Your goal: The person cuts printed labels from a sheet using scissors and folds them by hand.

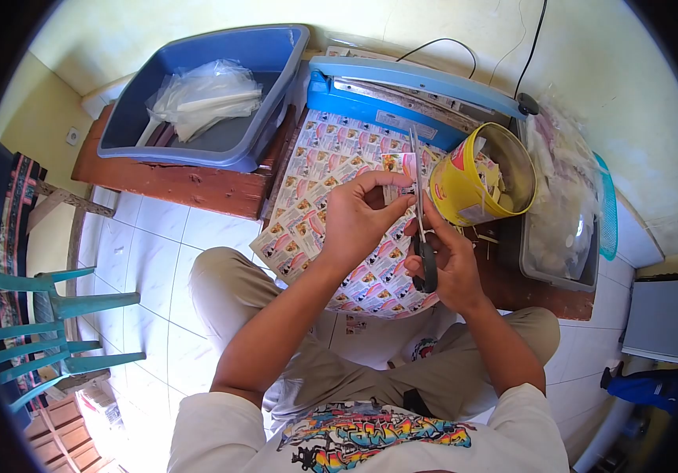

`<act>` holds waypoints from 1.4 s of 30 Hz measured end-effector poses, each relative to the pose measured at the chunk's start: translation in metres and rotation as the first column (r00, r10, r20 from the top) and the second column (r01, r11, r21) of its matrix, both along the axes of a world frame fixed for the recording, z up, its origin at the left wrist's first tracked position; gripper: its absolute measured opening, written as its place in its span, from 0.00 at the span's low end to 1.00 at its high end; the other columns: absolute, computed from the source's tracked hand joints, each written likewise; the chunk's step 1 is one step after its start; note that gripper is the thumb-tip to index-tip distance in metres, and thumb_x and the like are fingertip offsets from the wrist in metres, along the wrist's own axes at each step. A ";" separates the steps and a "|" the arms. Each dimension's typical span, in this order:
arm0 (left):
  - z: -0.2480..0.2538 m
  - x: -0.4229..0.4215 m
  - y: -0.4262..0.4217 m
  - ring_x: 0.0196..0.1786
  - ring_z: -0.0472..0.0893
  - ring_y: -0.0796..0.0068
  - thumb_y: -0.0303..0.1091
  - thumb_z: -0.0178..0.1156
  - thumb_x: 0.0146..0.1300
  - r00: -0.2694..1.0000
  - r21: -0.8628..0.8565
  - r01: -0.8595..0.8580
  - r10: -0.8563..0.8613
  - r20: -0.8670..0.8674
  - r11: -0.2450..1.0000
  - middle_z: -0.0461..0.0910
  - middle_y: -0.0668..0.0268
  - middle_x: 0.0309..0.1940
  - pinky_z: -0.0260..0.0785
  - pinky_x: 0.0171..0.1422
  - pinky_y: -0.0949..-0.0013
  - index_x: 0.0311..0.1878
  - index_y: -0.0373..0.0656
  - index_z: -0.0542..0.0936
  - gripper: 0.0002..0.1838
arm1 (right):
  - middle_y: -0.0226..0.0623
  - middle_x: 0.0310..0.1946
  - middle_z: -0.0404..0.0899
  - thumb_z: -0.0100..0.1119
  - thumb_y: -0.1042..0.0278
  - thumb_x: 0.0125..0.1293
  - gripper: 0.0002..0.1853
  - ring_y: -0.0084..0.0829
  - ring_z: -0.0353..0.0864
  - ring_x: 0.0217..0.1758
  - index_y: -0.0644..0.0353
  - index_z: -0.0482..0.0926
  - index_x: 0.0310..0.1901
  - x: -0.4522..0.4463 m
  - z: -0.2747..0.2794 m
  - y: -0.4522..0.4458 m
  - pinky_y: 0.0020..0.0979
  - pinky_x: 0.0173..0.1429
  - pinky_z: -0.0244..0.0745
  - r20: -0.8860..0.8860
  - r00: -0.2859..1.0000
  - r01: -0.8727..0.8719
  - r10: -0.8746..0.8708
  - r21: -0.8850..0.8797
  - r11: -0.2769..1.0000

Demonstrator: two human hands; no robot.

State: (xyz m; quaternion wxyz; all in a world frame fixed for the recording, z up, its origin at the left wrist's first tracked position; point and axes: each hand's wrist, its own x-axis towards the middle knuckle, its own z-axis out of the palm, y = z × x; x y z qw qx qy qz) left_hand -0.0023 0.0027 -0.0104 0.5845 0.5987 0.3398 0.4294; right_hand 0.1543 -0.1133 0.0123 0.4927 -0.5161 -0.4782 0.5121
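Note:
My left hand (360, 214) pinches a small printed label piece (399, 165) between thumb and fingers. Black-handled scissors (426, 256) are in my right hand (451, 260), their blades pointing up and away beside the piece. Both hands are close together above sheets of printed labels (307, 229) spread over the low table. Just right of the blades, a yellow tin (465, 189) lies tilted, with small cut pieces inside.
A blue sealer (425, 77) stands behind the sheets. The blue tub (189, 158) at left holds clear plastic bags (209, 98). At right is a grey bin (583, 276) with plastic packets. A green plastic chair (59, 307) lies at far left.

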 end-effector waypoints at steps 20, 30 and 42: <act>0.001 0.001 -0.001 0.33 0.73 0.93 0.20 0.75 0.64 0.999 -0.023 0.015 -0.016 -0.030 1.000 0.83 0.76 0.34 0.65 0.36 0.82 0.51 0.35 0.87 0.13 | 0.37 0.57 0.76 0.78 0.78 0.62 0.53 0.20 0.79 0.49 0.59 0.56 0.84 0.001 0.000 0.001 0.25 0.54 0.83 0.007 1.000 0.027 -0.027 0.012 1.000; -0.001 0.003 -0.002 0.31 0.69 0.94 0.22 0.75 0.64 0.999 0.007 0.014 -0.013 -0.040 1.000 0.80 0.79 0.30 0.60 0.33 0.82 0.52 0.38 0.88 0.13 | 0.38 0.57 0.76 0.79 0.76 0.62 0.53 0.20 0.78 0.48 0.58 0.55 0.85 0.000 -0.003 0.001 0.25 0.54 0.82 -0.001 0.999 0.048 -0.048 0.027 0.999; -0.006 0.005 -0.004 0.33 0.73 0.93 0.20 0.74 0.64 0.999 -0.019 0.026 -0.027 -0.027 0.999 0.83 0.76 0.34 0.64 0.35 0.82 0.52 0.36 0.88 0.14 | 0.38 0.57 0.75 0.79 0.77 0.61 0.53 0.20 0.77 0.48 0.60 0.56 0.84 0.002 -0.002 0.000 0.24 0.52 0.81 -0.016 0.998 0.063 -0.063 0.008 0.998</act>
